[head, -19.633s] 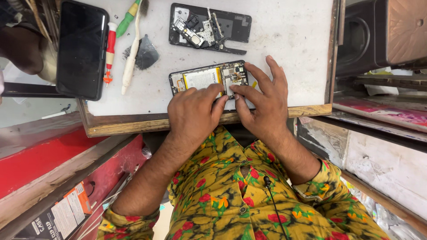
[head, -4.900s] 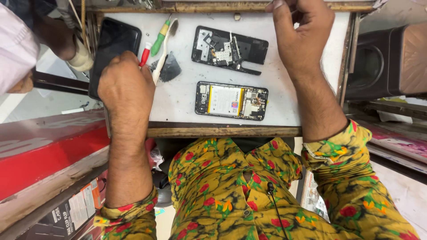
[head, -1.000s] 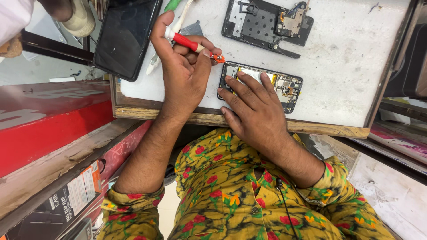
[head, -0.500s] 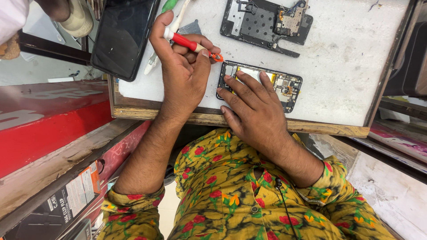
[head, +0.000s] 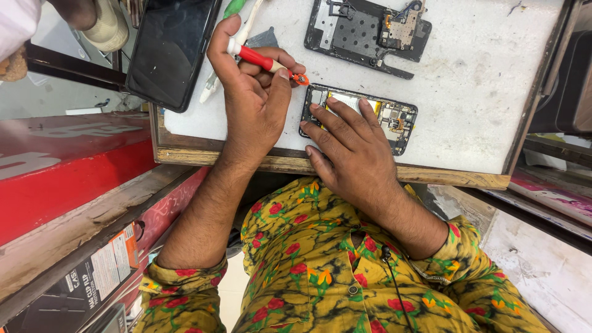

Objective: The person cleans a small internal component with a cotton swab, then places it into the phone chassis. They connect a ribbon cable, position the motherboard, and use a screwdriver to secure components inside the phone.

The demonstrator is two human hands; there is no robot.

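Pressing down from 6 o'clock, the right hand (head: pixel 354 154) lies flat on the opened phone (head: pixel 361 117), its 4 fingers spread over the near half while the circuit end at 3 o'clock stays uncovered. That phone sits near the front edge of the white worktop (head: pixel 468 80), its long axis running from 9 to 3 o'clock. Just beside it at 9 o'clock, the left hand (head: pixel 253 98) pinches a red screwdriver (head: pixel 262 60) between thumb and curled fingers; the shaft slants from 10 to 4 o'clock, and its orange end points at the phone's upper left corner, so this hand is the nearer to that corner. Farther off, at 12 o'clock, lies a black inner frame (head: pixel 364 31) with a small board. At 10 o'clock rests a dark screen panel (head: pixel 169 52), well apart from both hands.
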